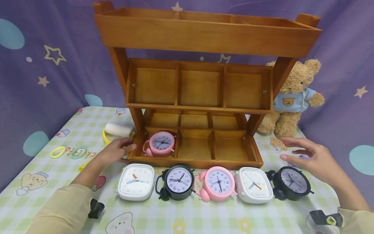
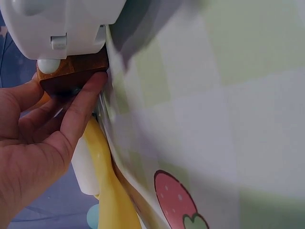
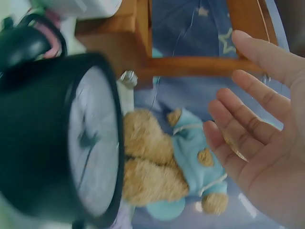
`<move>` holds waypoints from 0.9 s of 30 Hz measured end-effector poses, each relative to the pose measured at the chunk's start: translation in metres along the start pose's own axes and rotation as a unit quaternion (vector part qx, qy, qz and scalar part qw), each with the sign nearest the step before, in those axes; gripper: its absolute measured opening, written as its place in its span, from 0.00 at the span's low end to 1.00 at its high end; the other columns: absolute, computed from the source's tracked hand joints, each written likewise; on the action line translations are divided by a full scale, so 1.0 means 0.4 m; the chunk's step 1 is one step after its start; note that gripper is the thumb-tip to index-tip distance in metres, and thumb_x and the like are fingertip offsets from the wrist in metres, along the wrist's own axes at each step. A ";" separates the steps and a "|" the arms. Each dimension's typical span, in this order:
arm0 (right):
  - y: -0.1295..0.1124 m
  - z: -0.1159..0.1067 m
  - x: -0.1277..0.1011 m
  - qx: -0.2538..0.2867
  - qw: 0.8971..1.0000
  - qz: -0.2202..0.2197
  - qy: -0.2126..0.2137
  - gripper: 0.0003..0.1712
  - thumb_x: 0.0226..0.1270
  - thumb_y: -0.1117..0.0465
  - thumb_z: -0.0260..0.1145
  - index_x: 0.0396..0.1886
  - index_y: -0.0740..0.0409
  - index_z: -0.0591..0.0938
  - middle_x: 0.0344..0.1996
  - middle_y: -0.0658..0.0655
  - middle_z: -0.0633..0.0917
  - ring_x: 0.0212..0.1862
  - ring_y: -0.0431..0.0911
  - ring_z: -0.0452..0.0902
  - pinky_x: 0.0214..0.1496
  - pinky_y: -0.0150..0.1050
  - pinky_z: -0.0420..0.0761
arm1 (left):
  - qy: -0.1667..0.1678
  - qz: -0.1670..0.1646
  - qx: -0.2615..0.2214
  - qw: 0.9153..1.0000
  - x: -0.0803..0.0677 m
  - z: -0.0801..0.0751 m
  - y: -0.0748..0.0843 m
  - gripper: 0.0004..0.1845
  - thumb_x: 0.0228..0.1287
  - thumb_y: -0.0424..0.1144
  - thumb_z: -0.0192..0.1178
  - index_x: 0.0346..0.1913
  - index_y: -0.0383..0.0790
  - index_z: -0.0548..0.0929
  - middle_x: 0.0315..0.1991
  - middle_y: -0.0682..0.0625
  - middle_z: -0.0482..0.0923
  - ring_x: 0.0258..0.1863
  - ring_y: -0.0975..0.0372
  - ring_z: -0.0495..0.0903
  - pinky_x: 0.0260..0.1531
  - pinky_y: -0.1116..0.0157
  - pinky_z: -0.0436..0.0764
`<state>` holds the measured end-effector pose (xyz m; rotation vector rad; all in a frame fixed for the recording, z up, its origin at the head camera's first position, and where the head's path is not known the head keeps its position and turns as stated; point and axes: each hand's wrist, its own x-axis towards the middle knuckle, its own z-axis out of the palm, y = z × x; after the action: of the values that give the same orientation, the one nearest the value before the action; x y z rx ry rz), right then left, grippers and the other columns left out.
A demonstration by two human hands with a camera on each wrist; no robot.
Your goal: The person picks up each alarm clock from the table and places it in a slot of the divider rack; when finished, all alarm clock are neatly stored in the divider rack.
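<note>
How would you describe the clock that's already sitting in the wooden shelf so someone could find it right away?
Start at the wooden shelf standing on the checked tablecloth, and look at its lowest tray. In that tray's front left compartment, next to the left hand, sits a pink round alarm clock. It is the only clock inside the shelf; the other five lie in a row on the table in front.

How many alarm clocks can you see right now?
6. One pink round alarm clock sits in the wooden shelf's bottom-left compartment. In the row in front: white square, black round, pink round, white square, black round. None seem hidden.
</note>
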<state>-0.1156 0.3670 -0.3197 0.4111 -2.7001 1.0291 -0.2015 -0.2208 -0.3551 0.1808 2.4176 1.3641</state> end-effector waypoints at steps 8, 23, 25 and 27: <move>0.069 -0.018 -0.058 -0.009 0.998 0.046 -0.039 0.35 0.62 0.64 0.77 0.68 0.62 0.76 0.55 0.22 0.76 0.50 0.22 0.75 0.46 0.18 0.78 | -0.002 0.003 0.004 1.000 -0.002 0.000 0.004 0.30 0.82 0.33 0.44 0.73 0.13 0.50 0.69 0.16 0.55 0.67 0.30 0.64 0.43 0.51 0.89; 0.163 0.003 -0.128 -0.003 0.988 0.054 -0.142 0.45 0.57 0.64 0.79 0.75 0.57 0.70 0.63 0.20 0.66 0.60 0.14 0.56 0.55 0.43 0.80 | -0.006 -0.007 0.000 1.000 0.002 -0.002 0.001 0.31 0.82 0.34 0.44 0.74 0.14 0.49 0.70 0.17 0.53 0.67 0.30 0.63 0.44 0.51 0.88; 0.170 0.008 -0.132 0.013 0.984 0.068 -0.161 0.48 0.57 0.64 0.78 0.77 0.55 0.66 0.64 0.22 0.62 0.60 0.12 0.51 0.60 0.62 0.75 | -0.006 -0.009 -0.002 1.000 0.002 -0.001 0.001 0.31 0.82 0.34 0.45 0.74 0.14 0.49 0.70 0.17 0.53 0.67 0.30 0.63 0.44 0.51 0.88; 0.175 0.013 -0.134 0.024 0.982 0.074 -0.173 0.51 0.57 0.64 0.78 0.79 0.53 0.63 0.69 0.32 0.63 0.60 0.12 0.50 0.56 0.75 0.68 | -0.008 -0.007 -0.003 1.000 0.001 -0.001 0.001 0.31 0.82 0.34 0.45 0.74 0.14 0.49 0.70 0.17 0.53 0.67 0.30 0.64 0.44 0.51 0.88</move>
<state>-0.0895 0.4231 -0.3825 0.4398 -3.0587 1.1590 -0.2023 -0.2209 -0.3547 0.1723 2.3973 1.3586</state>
